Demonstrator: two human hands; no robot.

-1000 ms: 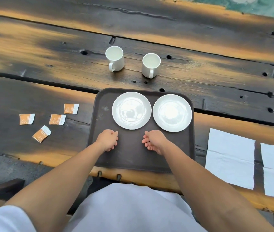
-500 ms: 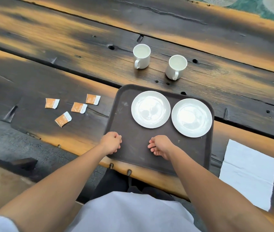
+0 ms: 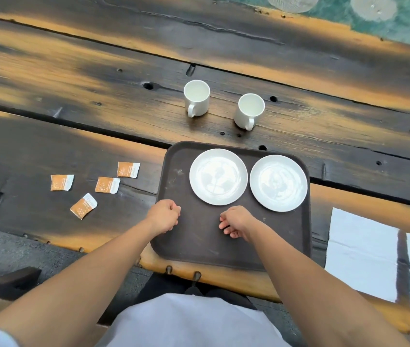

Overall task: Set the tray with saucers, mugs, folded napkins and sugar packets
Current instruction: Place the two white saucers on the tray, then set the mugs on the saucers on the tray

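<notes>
A dark brown tray [image 3: 199,249] lies at the table's near edge. Two white saucers sit side by side on its far half, the left saucer [image 3: 218,177] and the right saucer [image 3: 278,183]. Beyond the tray two empty white mugs stand upright, the left mug [image 3: 197,98] and the right mug [image 3: 249,111]. Several orange sugar packets [image 3: 107,185] lie left of the tray. Two white napkins [image 3: 363,254] lie flat at the right. My left hand [image 3: 164,216] hovers curled over the tray's left edge. My right hand [image 3: 236,221] is curled over the tray's middle, holding nothing.
The table [image 3: 98,78] is dark, rough planks with gaps and knot holes. Its near edge runs just under the tray, with my lap and white shirt below. A teal patterned surface [image 3: 399,18] shows past the far edge.
The view has shifted, so the tray and mugs sit further right and lower in frame. Both hands stay curled near the tray's front, fingers slightly looser now.
</notes>
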